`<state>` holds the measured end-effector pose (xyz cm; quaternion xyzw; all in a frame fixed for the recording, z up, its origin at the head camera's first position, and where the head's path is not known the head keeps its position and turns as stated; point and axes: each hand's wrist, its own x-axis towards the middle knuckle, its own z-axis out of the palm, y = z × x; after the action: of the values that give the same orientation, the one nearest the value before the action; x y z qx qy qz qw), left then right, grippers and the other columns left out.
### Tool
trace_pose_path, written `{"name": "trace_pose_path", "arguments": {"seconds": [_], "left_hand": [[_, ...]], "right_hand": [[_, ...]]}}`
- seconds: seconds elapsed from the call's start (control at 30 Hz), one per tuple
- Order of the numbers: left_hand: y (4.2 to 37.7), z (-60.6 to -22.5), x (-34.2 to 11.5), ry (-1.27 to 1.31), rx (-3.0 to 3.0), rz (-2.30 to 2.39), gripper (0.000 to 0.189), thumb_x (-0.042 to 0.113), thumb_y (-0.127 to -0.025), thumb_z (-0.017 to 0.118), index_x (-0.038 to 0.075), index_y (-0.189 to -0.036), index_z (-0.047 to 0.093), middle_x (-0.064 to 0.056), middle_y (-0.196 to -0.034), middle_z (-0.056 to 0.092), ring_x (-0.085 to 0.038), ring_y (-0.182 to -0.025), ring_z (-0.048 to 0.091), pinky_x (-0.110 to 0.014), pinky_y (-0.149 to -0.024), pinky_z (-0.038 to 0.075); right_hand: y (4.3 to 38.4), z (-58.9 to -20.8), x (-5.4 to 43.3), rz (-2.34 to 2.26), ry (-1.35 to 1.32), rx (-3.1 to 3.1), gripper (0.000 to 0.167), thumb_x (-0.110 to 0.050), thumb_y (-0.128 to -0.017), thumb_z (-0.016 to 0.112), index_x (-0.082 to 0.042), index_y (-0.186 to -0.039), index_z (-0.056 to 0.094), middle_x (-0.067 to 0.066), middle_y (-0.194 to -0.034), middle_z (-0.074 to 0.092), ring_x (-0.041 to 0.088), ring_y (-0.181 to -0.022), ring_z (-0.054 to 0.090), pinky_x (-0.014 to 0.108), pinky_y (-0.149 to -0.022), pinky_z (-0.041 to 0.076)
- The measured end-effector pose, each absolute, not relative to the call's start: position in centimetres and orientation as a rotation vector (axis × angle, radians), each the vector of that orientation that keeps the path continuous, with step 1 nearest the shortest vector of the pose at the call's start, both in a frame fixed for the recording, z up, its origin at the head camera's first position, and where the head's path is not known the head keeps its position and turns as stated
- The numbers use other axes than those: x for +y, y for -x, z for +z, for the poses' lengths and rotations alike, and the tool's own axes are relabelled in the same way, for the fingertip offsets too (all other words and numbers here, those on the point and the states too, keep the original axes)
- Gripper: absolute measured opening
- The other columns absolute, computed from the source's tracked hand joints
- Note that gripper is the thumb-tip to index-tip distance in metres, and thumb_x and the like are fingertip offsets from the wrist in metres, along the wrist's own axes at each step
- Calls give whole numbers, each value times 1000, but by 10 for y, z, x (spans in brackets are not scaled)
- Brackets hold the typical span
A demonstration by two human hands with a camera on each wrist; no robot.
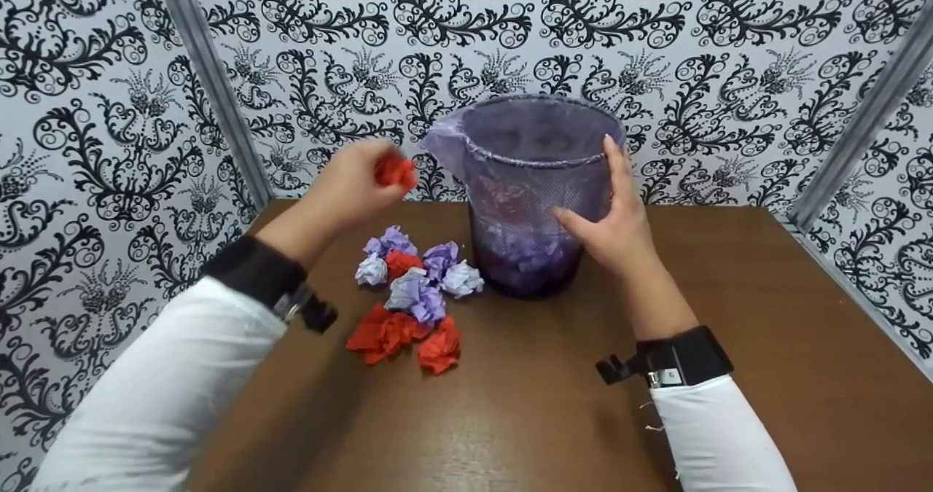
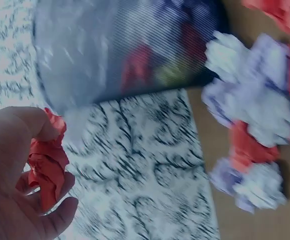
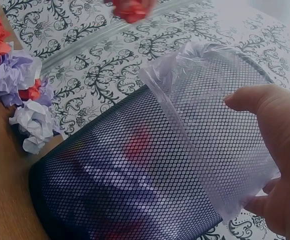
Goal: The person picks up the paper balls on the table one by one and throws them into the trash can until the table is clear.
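One red paper ball point(image 1: 399, 174) gripped in my left hand point(image 1: 355, 179); one mesh bin point(image 1: 539, 162), papers point(image 2: 137, 64) inside, right hand point(image 1: 621, 231) spread against it.

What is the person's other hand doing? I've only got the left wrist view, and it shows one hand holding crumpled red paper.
Observer: The right hand rests against the right side of the mesh wastebasket.
Operator: Red shapes run off my picture's right edge. How do they look whole?
Observer: They're crumpled red papers, lying in front of the lilac crumpled papers in the head view.
Operator: And what covers the arms?
Observer: White sleeves, one on each arm.
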<state>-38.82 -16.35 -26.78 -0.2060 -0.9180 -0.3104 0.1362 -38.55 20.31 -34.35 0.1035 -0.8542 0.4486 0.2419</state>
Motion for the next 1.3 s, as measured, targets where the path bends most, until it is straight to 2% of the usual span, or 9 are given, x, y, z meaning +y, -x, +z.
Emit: {"name": "trace_pose_path", "arguments": {"seconds": [0.17, 0.3, 0.47, 0.6, 0.73, 0.87, 1.13, 1.3], "left_hand": [[392, -243, -129, 639, -2516, -950, 16, 11, -93, 70, 17, -107, 65, -1, -92, 60, -16, -80, 56, -26, -72, 54], [398, -234, -105, 659, -2384, -1058, 20, 7, -96, 67, 13, -115, 66, -1, -97, 62, -14, -80, 55, -23, -70, 52], [408, -232, -78, 674, -2327, -1158, 27, 1, -95, 65, 10, -121, 64, 0, -108, 63, -11, -87, 60, -19, -77, 54], [415, -230, -61, 700, -2277, -1178, 35, -3, -94, 65, 9, -126, 63, 0, -117, 63, -8, -99, 62, -15, -89, 54], [421, -229, -48, 690, -2273, -1188, 39, -4, -93, 65, 8, -131, 61, -2, -122, 61, -7, -106, 62, -13, -94, 52], [427, -229, -38, 651, -2308, -1201, 41, -2, -93, 67, 8, -133, 61, -3, -124, 60, -8, -108, 62, -11, -94, 52], [434, -224, -22, 571, -2513, -1164, 47, 7, -95, 70, 17, -139, 60, 1, -125, 66, -7, -105, 63, -14, -91, 53], [438, -226, -17, 594, -2550, -1127, 50, 9, -94, 71, 17, -142, 59, 2, -122, 67, -8, -102, 62, -15, -89, 53]], "right_hand": [[384, -342, 206, 1235, -308, -2342, 113, -52, -77, 87, -54, -159, 10, -4, -175, 4, 37, -159, 16, 72, -123, 17], [384, -343, 207, 1282, -367, -2277, 112, -40, -77, 90, -48, -161, 17, 0, -174, 13, 33, -159, 20, 66, -125, 19], [386, -343, 207, 1302, -390, -2241, 111, -35, -76, 91, -46, -160, 21, 0, -172, 22, 30, -156, 26, 64, -125, 23], [385, -343, 207, 1289, -386, -2245, 111, -36, -75, 91, -46, -160, 21, 1, -172, 21, 32, -156, 27, 66, -124, 25], [385, -343, 207, 1289, -389, -2245, 111, -37, -75, 92, -46, -160, 21, 3, -171, 22, 33, -154, 29, 66, -123, 27], [384, -344, 207, 1289, -389, -2246, 111, -38, -75, 91, -46, -160, 21, 3, -172, 21, 34, -155, 29, 66, -123, 26], [384, -344, 206, 1292, -386, -2257, 109, -39, -76, 91, -47, -160, 21, 4, -172, 21, 34, -154, 31, 65, -123, 27], [383, -342, 206, 1291, -406, -2242, 108, -36, -78, 90, -43, -161, 21, 4, -173, 18, 32, -157, 25, 62, -126, 23]]}}
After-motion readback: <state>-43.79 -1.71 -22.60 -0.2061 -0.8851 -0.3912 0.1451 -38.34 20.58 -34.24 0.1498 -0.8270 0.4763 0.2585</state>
